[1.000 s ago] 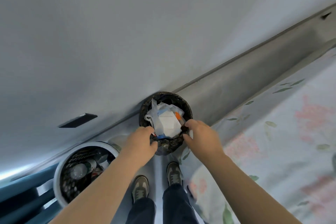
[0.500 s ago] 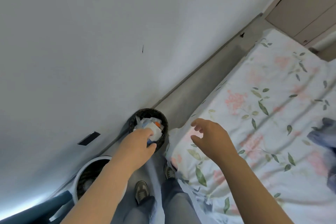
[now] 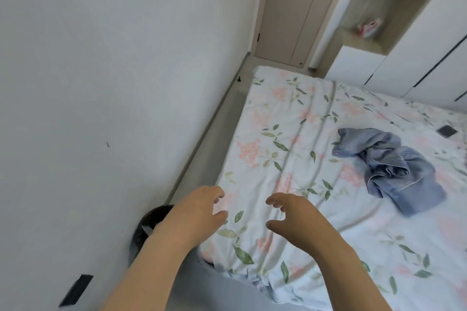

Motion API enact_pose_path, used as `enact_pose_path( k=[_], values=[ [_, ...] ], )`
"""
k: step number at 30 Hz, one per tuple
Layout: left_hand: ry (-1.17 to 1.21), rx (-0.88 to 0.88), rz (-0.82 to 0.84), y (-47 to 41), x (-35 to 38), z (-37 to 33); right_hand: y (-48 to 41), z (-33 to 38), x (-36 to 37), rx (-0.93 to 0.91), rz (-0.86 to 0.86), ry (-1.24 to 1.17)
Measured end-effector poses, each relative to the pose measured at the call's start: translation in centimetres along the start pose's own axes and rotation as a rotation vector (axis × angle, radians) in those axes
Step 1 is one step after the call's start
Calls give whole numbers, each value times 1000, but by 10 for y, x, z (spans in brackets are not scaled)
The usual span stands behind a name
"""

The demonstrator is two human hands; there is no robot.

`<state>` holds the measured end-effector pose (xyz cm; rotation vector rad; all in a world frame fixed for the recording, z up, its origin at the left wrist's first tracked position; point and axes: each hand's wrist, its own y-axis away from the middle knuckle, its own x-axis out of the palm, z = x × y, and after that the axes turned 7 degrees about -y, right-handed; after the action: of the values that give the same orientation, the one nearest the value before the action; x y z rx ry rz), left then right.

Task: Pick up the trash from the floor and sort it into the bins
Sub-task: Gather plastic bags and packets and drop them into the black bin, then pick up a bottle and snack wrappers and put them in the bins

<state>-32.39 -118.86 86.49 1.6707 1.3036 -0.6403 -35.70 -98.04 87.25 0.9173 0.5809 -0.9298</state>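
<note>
Both hands are out in front and hold nothing. The left hand (image 3: 199, 209) and the right hand (image 3: 295, 217) hang over the flowery bed (image 3: 290, 121) with loose, bent fingers. The black bin (image 3: 147, 217) stands by the wall (image 3: 101, 83), half hidden, with a bit of white trash (image 3: 146, 229) inside. Blue clothes (image 3: 394, 169) lie on the bed.

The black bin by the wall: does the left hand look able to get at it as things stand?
Probably yes. The left hand is empty, fingers loosely curled, just beside the black bin; nothing lies between them. Only the person's forearm hides part of the rim.
</note>
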Motion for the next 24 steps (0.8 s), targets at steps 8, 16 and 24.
enact_pose_path(
  k=[8,16,24],
  values=[
    [-124,220,150,-18,31,-126,72,-95,-55,193,-126,-118],
    [-223,463,245,-24,89,-252,157,-192,-94,373,-299,-236],
    [-362,745,431,-23,156,-361,248,-263,-87,695,-485,-398]
  ],
)
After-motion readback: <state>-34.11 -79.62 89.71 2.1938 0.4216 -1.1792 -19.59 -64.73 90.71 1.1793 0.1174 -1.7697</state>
